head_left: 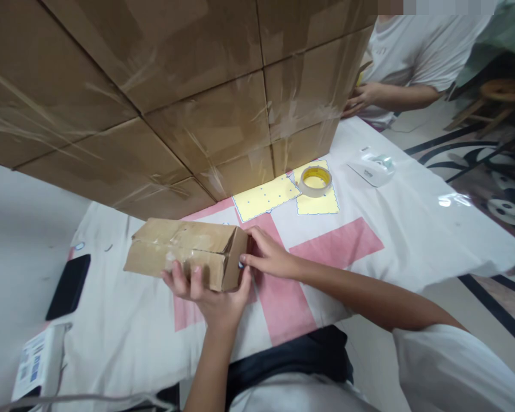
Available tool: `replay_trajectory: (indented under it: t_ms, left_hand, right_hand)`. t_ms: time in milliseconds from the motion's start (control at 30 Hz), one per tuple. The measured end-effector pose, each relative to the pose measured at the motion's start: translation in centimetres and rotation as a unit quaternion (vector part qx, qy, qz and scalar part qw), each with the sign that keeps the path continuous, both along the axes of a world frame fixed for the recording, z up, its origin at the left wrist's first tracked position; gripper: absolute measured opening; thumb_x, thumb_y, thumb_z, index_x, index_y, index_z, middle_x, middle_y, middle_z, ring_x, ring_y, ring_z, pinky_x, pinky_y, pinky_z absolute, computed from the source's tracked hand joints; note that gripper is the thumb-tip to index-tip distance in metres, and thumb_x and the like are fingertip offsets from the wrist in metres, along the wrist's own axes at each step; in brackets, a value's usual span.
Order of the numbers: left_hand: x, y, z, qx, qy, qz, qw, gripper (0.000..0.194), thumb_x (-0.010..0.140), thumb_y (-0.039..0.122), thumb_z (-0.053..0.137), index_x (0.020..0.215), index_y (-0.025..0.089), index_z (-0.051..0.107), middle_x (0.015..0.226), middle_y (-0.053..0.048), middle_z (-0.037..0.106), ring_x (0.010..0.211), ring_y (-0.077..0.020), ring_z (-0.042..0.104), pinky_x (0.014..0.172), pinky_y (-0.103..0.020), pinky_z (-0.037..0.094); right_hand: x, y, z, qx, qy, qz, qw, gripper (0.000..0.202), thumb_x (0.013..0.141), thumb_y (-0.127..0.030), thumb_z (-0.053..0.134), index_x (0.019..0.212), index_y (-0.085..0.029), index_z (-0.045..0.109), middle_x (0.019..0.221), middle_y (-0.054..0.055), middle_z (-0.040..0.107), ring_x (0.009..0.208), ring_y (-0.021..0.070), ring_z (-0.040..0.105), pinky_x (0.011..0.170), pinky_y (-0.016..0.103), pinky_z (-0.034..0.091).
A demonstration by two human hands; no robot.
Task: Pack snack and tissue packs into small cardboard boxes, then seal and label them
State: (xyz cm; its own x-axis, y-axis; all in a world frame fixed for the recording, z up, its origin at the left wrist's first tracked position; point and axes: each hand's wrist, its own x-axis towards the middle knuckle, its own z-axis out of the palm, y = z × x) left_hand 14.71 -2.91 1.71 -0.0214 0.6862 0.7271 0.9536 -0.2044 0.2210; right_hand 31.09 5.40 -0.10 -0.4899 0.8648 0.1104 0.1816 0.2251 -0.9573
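A small brown cardboard box (175, 243) rests on the tablecloth, its long flap seam taped and a gap showing at its right end. My left hand (210, 294) grips the near side, with fingers spread along the front face and thumb at the right end. My right hand (268, 256) holds that same end, its index finger at the upper edge and thumb against the end face. A tiny bluish-white spot shows at the right thumb tip; I cannot tell what it is. Beyond the right hand, a roll of tape (316, 181) lies on yellow paper sheets (266, 198).
A tall wall of taped cardboard boxes (214, 120) stands along the far side. A white tape dispenser (372, 167) sits at right, a black phone (68, 286) at left. Another person's hand (363, 98) is beside the stack. A stool (504, 91) stands on the floor.
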Motion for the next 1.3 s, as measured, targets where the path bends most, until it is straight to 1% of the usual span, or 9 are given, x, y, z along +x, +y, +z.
replay_trajectory:
  t_ms: [367, 500, 667, 800, 867, 933, 1067, 1167, 1300]
  left_hand:
    - [-0.5, 0.3, -0.3, 0.022, -0.005, -0.018, 1.0, 0.102, 0.073, 0.034, 0.082, 0.154, 0.034, 0.018, 0.154, -0.016, 0.029, 0.15, -0.0415, 0.024, 0.118, -0.08, 0.019]
    - [-0.9, 0.4, 0.0, 0.023, -0.029, -0.051, 0.998, 0.103, 0.073, 0.03, 0.083, 0.155, 0.035, 0.02, 0.152, -0.016, 0.034, 0.151, -0.0415, 0.025, 0.12, -0.079, 0.02]
    - [-0.6, -0.2, 1.5, 0.04, -0.035, -0.107, 0.993, 0.106, 0.073, 0.024, 0.085, 0.159, 0.035, 0.022, 0.152, -0.015, 0.035, 0.15, -0.0397, 0.029, 0.123, -0.077, 0.02]
    - [1.2, -1.4, 3.3, 0.079, -0.005, -0.154, 0.985, 0.11, 0.073, 0.019, 0.085, 0.161, 0.035, 0.021, 0.155, -0.015, 0.036, 0.149, -0.0356, 0.034, 0.125, -0.074, 0.019]
    - [2.9, -2.0, 3.6, 0.093, -0.006, -0.201, 0.975, 0.102, 0.077, 0.02, 0.08, 0.161, 0.035, 0.024, 0.158, -0.013, 0.036, 0.151, -0.0326, 0.033, 0.128, -0.071, 0.017]
    - [5.1, -2.5, 3.3, 0.091, -0.022, -0.257, 0.962, 0.089, 0.084, 0.022, 0.072, 0.16, 0.035, 0.027, 0.16, -0.011, 0.035, 0.153, -0.0299, 0.033, 0.13, -0.069, 0.015]
    - [10.3, -3.0, 1.7, 0.066, -0.073, -0.329, 0.939, 0.08, 0.088, 0.019, 0.064, 0.158, 0.035, 0.028, 0.16, -0.012, 0.038, 0.156, -0.0289, 0.031, 0.129, -0.069, 0.02]
    - [14.0, -3.3, 0.4, 0.06, -0.118, -0.372, 0.919, 0.084, 0.087, 0.013, 0.066, 0.158, 0.033, 0.026, 0.161, -0.013, 0.039, 0.16, -0.0279, 0.023, 0.128, -0.069, 0.024]
    - [17.7, -3.7, -0.6, 0.05, -0.178, -0.413, 0.892, 0.084, 0.088, 0.016, 0.07, 0.158, 0.03, 0.025, 0.162, -0.017, 0.041, 0.158, -0.0295, 0.027, 0.127, -0.069, 0.024]
  right_hand:
    - [0.4, 0.4, 0.0, -0.003, -0.004, 0.024, 1.0, 0.05, 0.09, -0.041, 0.071, 0.13, -0.02, 0.05, 0.13, 0.014, 0.065, 0.118, 0.0302, 0.063, 0.097, 0.045, 0.05]
    - [0.3, 0.4, 0.4, 0.049, -0.026, 0.034, 0.998, 0.064, 0.089, -0.043, 0.074, 0.144, -0.023, 0.047, 0.143, 0.013, 0.062, 0.13, 0.0318, 0.06, 0.105, 0.044, 0.048]
    - [1.2, -0.7, 1.9, 0.081, -0.058, 0.026, 0.995, 0.067, 0.09, -0.05, 0.071, 0.146, -0.02, 0.049, 0.141, 0.016, 0.064, 0.127, 0.0345, 0.063, 0.103, 0.045, 0.051]
    - [4.1, -3.6, 4.2, 0.107, -0.052, 0.021, 0.993, 0.073, 0.09, -0.047, 0.071, 0.151, -0.02, 0.041, 0.146, 0.018, 0.059, 0.131, 0.0356, 0.06, 0.107, 0.047, 0.048]
    - [6.0, -5.9, 5.1, 0.094, -0.038, -0.017, 0.995, 0.093, 0.081, -0.052, 0.08, 0.154, -0.021, 0.033, 0.148, 0.02, 0.055, 0.133, 0.0378, 0.059, 0.107, 0.049, 0.049]
    - [7.8, -8.6, 5.3, 0.076, -0.018, -0.077, 0.994, 0.121, 0.063, -0.056, 0.092, 0.156, -0.022, 0.024, 0.148, 0.022, 0.051, 0.134, 0.0401, 0.057, 0.107, 0.05, 0.049]
    - [10.8, -13.4, 4.7, 0.06, -0.009, -0.25, 0.966, 0.15, 0.043, -0.048, 0.102, 0.157, -0.026, 0.008, 0.15, 0.023, 0.042, 0.139, 0.0421, 0.05, 0.111, 0.053, 0.048]
    - [12.9, -15.7, 4.3, 0.076, -0.044, -0.372, 0.924, 0.149, 0.045, -0.037, 0.101, 0.158, -0.029, 0.004, 0.15, 0.021, 0.042, 0.137, 0.0425, 0.051, 0.11, 0.056, 0.05]
    - [15.9, -17.1, 3.7, 0.128, -0.083, -0.438, 0.886, 0.12, 0.049, -0.028, 0.093, 0.15, -0.029, 0.03, 0.131, 0.013, 0.059, 0.116, 0.0381, 0.065, 0.096, 0.05, 0.058]
